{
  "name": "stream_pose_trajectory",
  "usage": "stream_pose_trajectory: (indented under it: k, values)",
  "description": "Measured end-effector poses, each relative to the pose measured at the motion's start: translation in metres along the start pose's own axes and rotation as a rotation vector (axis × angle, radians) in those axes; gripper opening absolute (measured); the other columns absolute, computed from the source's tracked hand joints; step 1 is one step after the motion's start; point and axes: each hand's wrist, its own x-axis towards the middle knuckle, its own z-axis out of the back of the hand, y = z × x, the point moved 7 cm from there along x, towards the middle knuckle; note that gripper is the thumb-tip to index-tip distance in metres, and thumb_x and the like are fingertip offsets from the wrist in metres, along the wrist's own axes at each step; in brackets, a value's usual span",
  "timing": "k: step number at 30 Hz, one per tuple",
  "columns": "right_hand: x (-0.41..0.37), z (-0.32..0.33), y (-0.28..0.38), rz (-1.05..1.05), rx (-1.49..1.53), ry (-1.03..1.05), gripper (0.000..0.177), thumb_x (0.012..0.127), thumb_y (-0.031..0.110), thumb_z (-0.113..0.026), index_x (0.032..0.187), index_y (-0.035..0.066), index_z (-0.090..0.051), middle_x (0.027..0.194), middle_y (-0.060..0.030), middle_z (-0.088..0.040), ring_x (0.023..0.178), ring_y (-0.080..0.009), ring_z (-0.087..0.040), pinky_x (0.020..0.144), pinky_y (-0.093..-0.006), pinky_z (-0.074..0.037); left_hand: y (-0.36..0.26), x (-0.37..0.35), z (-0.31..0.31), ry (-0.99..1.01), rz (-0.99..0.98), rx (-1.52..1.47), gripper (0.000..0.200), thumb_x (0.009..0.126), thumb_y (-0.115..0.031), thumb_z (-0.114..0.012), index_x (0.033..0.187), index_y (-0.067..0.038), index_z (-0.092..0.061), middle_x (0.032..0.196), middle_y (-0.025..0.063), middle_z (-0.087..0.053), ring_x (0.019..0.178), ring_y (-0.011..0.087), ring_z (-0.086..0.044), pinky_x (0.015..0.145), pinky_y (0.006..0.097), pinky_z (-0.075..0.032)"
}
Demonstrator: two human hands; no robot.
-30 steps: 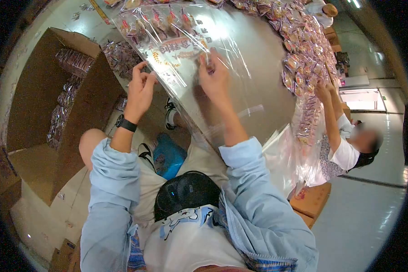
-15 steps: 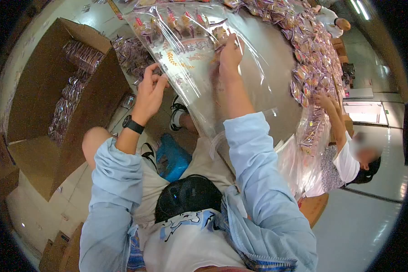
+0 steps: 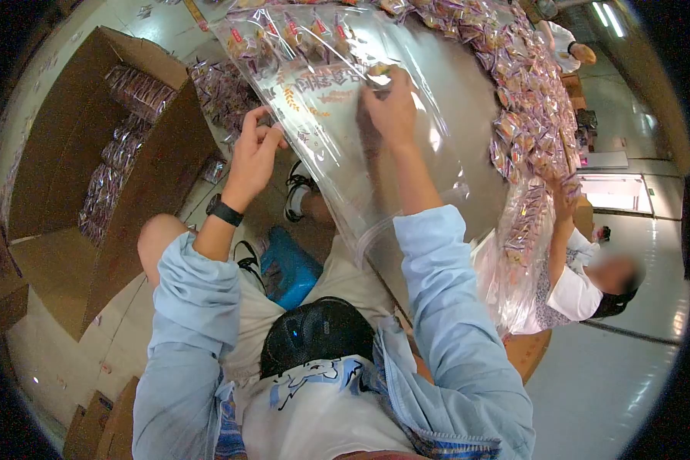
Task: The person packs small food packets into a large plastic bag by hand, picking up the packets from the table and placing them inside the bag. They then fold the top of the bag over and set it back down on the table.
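A large clear plastic bag (image 3: 322, 126) with orange and purple print lies over the table's near edge. A row of small wrapped snack packets (image 3: 291, 38) lines its far end. My left hand (image 3: 253, 157), with a dark watch at the wrist, pinches the bag's left edge between curled fingers and thumb. My right hand (image 3: 393, 107) reaches in under the film, its fingers curled on a snack packet (image 3: 379, 70) at the right end of the row. Part of that packet is hidden by the fingers.
A pile of snack packets (image 3: 517, 92) runs along the table's far and right sides. At left stands an open cardboard box (image 3: 142, 192) holding packed bags (image 3: 115, 169). A co-worker (image 3: 575, 287) at right handles packets; another person (image 3: 557, 46) is farther back. A blue bag (image 3: 290, 268) lies by my feet.
My right hand has turned and shifted slightly, its fingers now curled lower over the packet at the row's end. My left hand stays at the bag's edge. The co-worker's hand has moved.
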Motion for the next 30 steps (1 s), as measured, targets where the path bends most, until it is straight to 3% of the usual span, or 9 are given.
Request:
stream_pose_trajectory:
  k: [1,4,7,10,14,20,22,27,30]
  values:
    - [0.002,0.007,0.006,0.14,-0.17,-0.126,0.056,0.086,0.029,-0.077,0.129,-0.001,-0.056,0.121,-0.0263,-0.06,0.102,-0.0371,-0.066,0.088,-0.0444,-0.052,0.001,-0.001,0.001,0.006,0.031,-0.003,0.042,0.1,-0.021,-0.057,0.134,0.0,-0.047,0.082,0.0081,-0.07,0.081,0.0159,-0.064,0.081,0.0317,-0.049]
    - [0.018,0.003,-0.027,-0.036,-0.053,-0.328,0.043,0.094,0.024,-0.07,0.126,0.0,-0.054,0.115,-0.0208,-0.063,0.092,-0.0264,-0.068,0.077,-0.0377,-0.054,0.007,0.003,0.002,0.02,0.015,-0.029,0.042,0.099,-0.02,-0.058,0.134,0.0,-0.047,0.082,0.0069,-0.07,0.081,0.0143,-0.064,0.081,0.031,-0.049]
    - [0.034,-0.025,-0.049,-0.137,0.732,-0.24,0.04,0.098,0.028,-0.065,0.124,0.003,-0.05,0.104,-0.0146,-0.058,0.087,-0.0192,-0.061,0.072,-0.034,-0.052,0.001,0.002,0.003,0.019,-0.02,0.014,0.042,0.1,-0.021,-0.058,0.134,0.001,-0.047,0.082,0.0059,-0.069,0.082,0.0129,-0.062,0.081,0.0306,-0.049]
    - [0.038,-0.045,-0.042,-0.185,0.8,-0.366,0.038,0.101,0.031,-0.062,0.126,0.005,-0.049,0.097,-0.0061,-0.061,0.083,-0.0132,-0.059,0.068,-0.0291,-0.05,0.0,0.001,0.002,0.039,0.001,0.011,0.042,0.1,-0.021,-0.059,0.133,0.002,-0.047,0.082,0.0057,-0.068,0.082,0.0128,-0.062,0.081,0.0308,-0.049]
    - [0.059,-0.062,-0.045,-0.048,0.551,-0.245,0.051,0.093,0.016,-0.073,0.133,-0.002,-0.046,0.112,-0.0083,-0.064,0.096,-0.0161,-0.062,0.086,-0.0311,-0.053,-0.004,0.001,0.004,0.038,-0.009,0.034,0.042,0.1,-0.02,-0.058,0.133,0.003,-0.048,0.082,0.0059,-0.067,0.081,0.0131,-0.062,0.081,0.0308,-0.049]
    - [0.054,-0.061,-0.037,0.142,0.376,-0.291,0.057,0.08,0.019,-0.075,0.132,0.002,-0.058,0.119,-0.0211,-0.063,0.104,-0.0325,-0.062,0.088,-0.0446,-0.05,-0.004,-0.004,0.003,0.057,0.024,0.032,0.042,0.099,-0.021,-0.058,0.133,0.001,-0.05,0.081,0.0056,-0.066,0.079,0.0126,-0.06,0.08,0.0298,-0.048]
    - [0.047,-0.051,-0.023,-0.125,0.246,-0.334,0.055,0.08,0.018,-0.076,0.13,0.002,-0.059,0.118,-0.0207,-0.064,0.103,-0.0324,-0.063,0.086,-0.0439,-0.051,-0.006,-0.004,0.003,0.061,0.016,0.06,0.04,0.098,-0.019,-0.058,0.132,0.001,-0.05,0.081,0.0053,-0.066,0.079,0.0124,-0.06,0.079,0.0295,-0.048]
    - [0.062,-0.061,-0.034,-0.182,0.374,-0.442,0.048,0.08,0.018,-0.077,0.124,0.005,-0.064,0.095,-0.0142,-0.067,0.087,-0.0305,-0.065,0.08,-0.0425,-0.052,-0.006,-0.006,0.003,0.082,-0.072,0.076,0.037,0.096,-0.012,-0.054,0.131,-0.001,-0.051,0.081,0.0051,-0.065,0.079,0.012,-0.06,0.075,0.0287,-0.048]
    - [0.045,-0.055,-0.021,-0.259,0.011,-0.471,0.043,0.082,0.018,-0.076,0.121,0.003,-0.067,0.101,-0.0143,-0.07,0.09,-0.0294,-0.066,0.084,-0.042,-0.052,-0.01,-0.007,0.006,0.081,-0.094,0.104,0.036,0.094,-0.009,-0.052,0.13,0.0,-0.052,0.081,0.0055,-0.065,0.078,0.0118,-0.06,0.074,0.0288,-0.049]
